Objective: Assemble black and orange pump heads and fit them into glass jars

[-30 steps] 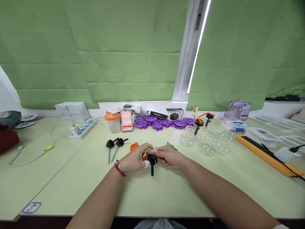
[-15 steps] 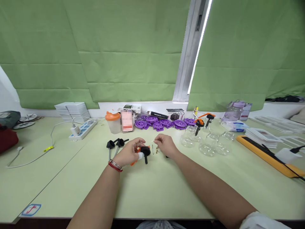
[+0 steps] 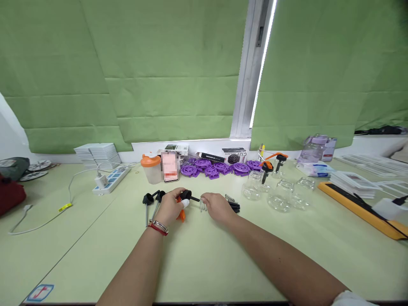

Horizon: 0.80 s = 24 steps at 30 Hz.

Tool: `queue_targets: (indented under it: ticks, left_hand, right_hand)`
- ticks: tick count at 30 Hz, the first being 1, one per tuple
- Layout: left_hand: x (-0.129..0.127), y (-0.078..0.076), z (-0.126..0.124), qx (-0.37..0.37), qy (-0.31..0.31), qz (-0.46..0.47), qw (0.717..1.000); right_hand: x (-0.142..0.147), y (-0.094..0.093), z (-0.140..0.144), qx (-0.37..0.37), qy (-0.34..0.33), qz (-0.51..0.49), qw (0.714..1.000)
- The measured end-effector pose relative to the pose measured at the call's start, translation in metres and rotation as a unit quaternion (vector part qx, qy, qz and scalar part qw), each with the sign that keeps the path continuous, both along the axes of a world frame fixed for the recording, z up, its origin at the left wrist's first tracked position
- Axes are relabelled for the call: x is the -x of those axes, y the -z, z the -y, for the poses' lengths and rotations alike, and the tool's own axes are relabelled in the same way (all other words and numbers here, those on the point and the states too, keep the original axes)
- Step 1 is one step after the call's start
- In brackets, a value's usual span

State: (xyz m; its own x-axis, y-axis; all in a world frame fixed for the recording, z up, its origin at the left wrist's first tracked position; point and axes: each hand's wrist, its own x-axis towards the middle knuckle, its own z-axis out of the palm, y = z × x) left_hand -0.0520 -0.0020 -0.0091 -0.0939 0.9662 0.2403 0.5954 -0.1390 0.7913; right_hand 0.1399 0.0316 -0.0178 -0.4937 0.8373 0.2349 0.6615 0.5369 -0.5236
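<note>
Left hand (image 3: 170, 207), red-and-silver bangles at the wrist, fingers curled and closed round a black plastic pump head with a short nozzle (image 3: 186, 196), white-taped fingertip against it; an orange plastic lever piece (image 3: 181, 214) poking out beneath the palm, resting on the pale green tabletop (image 3: 204, 259). Right hand (image 3: 217, 207) lying palm down just beside, fingers bent loosely towards a few thin metal pins (image 3: 202, 206) on the table; whether the fingertips actually pinch a pin, impossible to tell. Pump head held low over the table between the two hands, nozzle pointing right towards the pins.

Just right of the right hand, a small coiled metal spring (image 3: 230, 198) and a bundle of short black plastic tubes (image 3: 235, 207); left of the left hand, two more black pump heads with long metal stems (image 3: 152, 200), lying side by side.

Further back, a translucent shaker cup with an orange lid (image 3: 151, 168), a blurred pink card (image 3: 169, 166) beside it, a row of purple plastic discs (image 3: 216, 167) along the window sill; to the right, several clear glass jars (image 3: 277, 193), two with black-and-orange pumps behind them. Far left, a white power strip with a cable (image 3: 111, 179) and a stack of white cards (image 3: 97, 152); far right, a long yellow tray (image 3: 360, 210); green fabric blinds (image 3: 127, 72) across the window behind.
</note>
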Motion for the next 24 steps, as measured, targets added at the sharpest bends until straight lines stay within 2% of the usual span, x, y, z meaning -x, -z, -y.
queue_targets:
  ticks: [1, 3, 5, 7, 9, 12, 14, 20, 24]
  left_hand:
    - [-0.003, 0.000, 0.001, -0.003, 0.008, -0.002, 1.000]
    - [-0.009, -0.001, 0.002, -0.008, 0.033, 0.003, 0.999]
    - [-0.013, -0.001, 0.004, -0.009, 0.058, 0.010, 0.998]
    - [-0.014, 0.000, 0.004, -0.005, 0.060, 0.012, 0.998]
    - [-0.013, 0.003, 0.003, -0.002, 0.033, -0.004, 0.999]
    - [-0.010, 0.007, -0.001, -0.005, -0.009, -0.095, 0.995]
    - [-0.012, 0.009, -0.004, -0.006, -0.030, -0.175, 0.984]
    - [-0.031, 0.011, -0.011, 0.030, -0.076, -0.352, 0.933]
    - [-0.036, 0.015, -0.014, 0.002, -0.074, -0.426, 0.902]
  right_hand:
    - [0.002, -0.001, 0.001, 0.060, 0.006, -0.068, 0.996]
    - [0.007, -0.002, 0.003, 0.189, 0.003, -0.182, 0.965]
    - [0.011, -0.001, 0.003, 0.267, 0.006, -0.246, 0.932]
    - [0.011, -0.001, -0.001, 0.268, 0.032, -0.288, 0.919]
    - [0.006, -0.003, -0.007, 0.234, 0.079, -0.323, 0.914]
    - [-0.011, -0.008, -0.019, 0.175, 0.140, -0.361, 0.905]
    - [-0.023, -0.010, -0.024, 0.156, 0.152, -0.378, 0.900]
    - [-0.047, -0.010, -0.018, 0.193, 0.149, -0.404, 0.881]
    - [-0.052, -0.012, -0.002, 0.235, 0.142, -0.412, 0.869]
